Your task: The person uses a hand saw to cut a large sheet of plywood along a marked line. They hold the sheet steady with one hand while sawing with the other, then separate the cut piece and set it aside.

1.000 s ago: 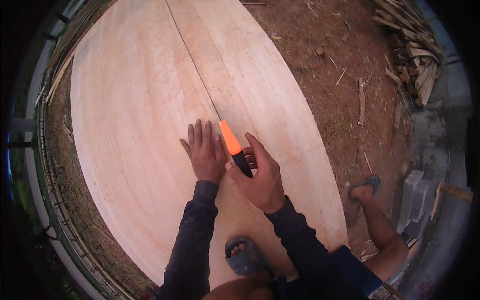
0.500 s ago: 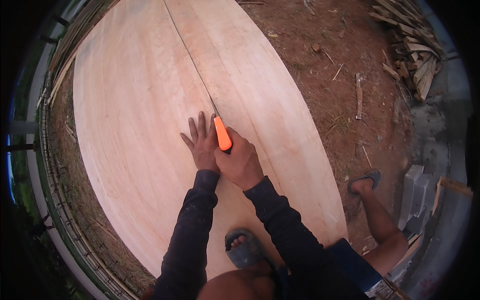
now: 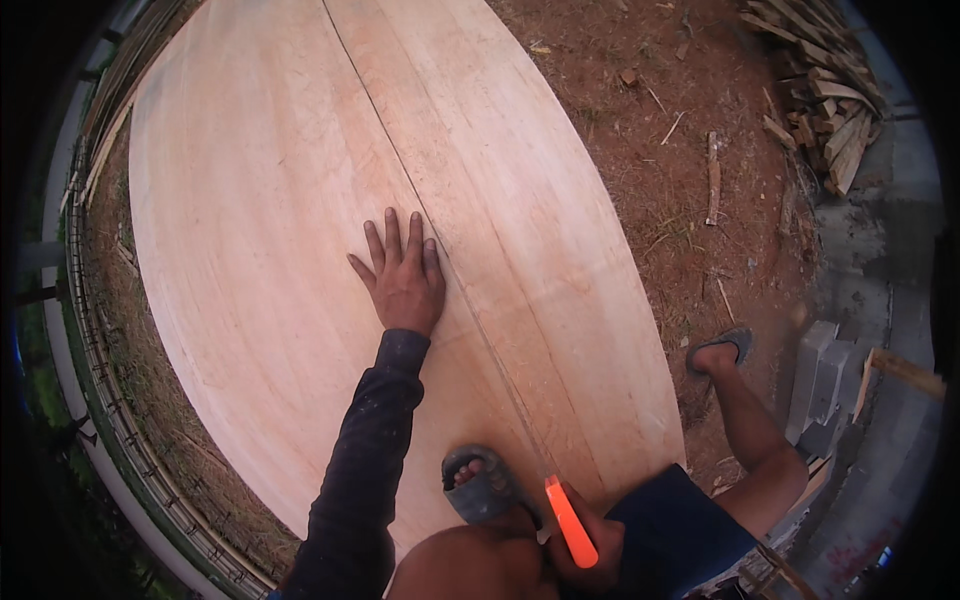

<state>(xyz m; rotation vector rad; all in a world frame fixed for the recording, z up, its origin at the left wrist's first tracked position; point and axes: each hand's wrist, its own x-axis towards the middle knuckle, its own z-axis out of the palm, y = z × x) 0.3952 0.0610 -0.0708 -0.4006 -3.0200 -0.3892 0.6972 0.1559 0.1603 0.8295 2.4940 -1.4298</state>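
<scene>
Lying in right grip (image 3: 603,541): orange handle (image 3: 571,524)

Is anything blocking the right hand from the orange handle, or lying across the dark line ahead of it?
Nothing visible: the right hand holds the orange handle. Nothing clearly lies across the dark line either, though the left hand rests on the wooden sheet close beside it, on its left.
</scene>
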